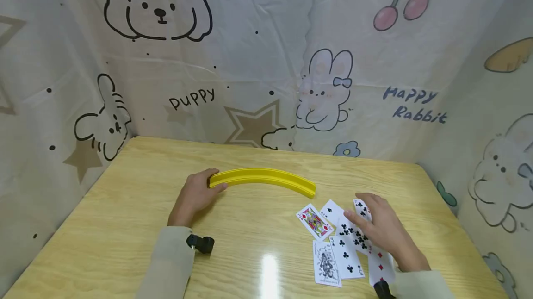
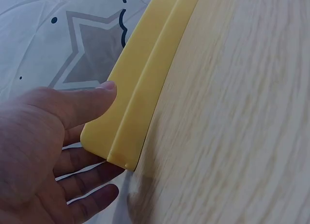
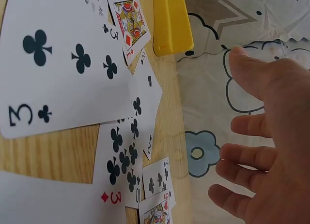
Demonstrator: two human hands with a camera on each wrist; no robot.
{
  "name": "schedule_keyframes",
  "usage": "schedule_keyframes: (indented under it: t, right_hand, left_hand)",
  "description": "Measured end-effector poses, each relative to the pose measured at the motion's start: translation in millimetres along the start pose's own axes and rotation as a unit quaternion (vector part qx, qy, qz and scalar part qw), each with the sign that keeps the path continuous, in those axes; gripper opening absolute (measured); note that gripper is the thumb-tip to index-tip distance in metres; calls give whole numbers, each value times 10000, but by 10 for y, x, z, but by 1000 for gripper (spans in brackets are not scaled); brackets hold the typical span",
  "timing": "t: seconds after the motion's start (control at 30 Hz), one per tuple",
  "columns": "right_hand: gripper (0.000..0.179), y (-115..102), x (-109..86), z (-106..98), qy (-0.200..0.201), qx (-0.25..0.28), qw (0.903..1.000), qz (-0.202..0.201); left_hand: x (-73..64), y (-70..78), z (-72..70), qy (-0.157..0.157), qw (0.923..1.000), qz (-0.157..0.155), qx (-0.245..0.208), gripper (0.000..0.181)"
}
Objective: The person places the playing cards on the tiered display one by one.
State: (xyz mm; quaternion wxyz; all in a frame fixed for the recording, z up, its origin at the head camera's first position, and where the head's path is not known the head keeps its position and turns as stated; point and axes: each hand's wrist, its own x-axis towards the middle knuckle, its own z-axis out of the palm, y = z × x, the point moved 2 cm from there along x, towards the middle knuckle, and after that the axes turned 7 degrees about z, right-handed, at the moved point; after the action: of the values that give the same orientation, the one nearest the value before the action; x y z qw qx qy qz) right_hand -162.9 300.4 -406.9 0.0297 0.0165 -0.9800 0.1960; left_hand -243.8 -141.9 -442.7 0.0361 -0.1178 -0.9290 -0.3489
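A curved yellow card holder (image 1: 266,176) with a groove along its length lies on the table. My left hand (image 1: 199,193) grips its left end, the thumb (image 2: 97,103) on the near face and the other fingers behind and under the end. To the right, my right hand (image 1: 387,229) hovers over spread playing cards, fingers apart and nothing held in the right wrist view. Among these cards are a three of clubs (image 1: 344,255), a diamond face card (image 1: 314,221), a joker (image 1: 326,264), a two of spades (image 1: 331,210) and a three of diamonds (image 1: 380,266). The right hand partly covers several cards.
The light wooden table (image 1: 125,225) meets a printed cloth (image 1: 250,67) hung at its back and sides. A bright reflection lies near the front middle. Several cards overlap just in front of the holder's right end.
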Motion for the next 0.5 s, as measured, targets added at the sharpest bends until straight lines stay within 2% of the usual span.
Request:
schedule_keyframes:
  t: [0.17,0.3,0.5]
  right_hand:
    - [70,-31,-43,16,-51,-98,9999,83]
    - [72,-40,-78,20,-165,-125,9995,226]
    - [71,-41,-126,40,-268,-79,9991,324]
  left_hand:
    - [-5,-22,1,72,9999,-41,63,56]
    - [10,-28,-2,227,9997,41,121,50]
    - [35,-32,-3,429,9989,6,176,44]
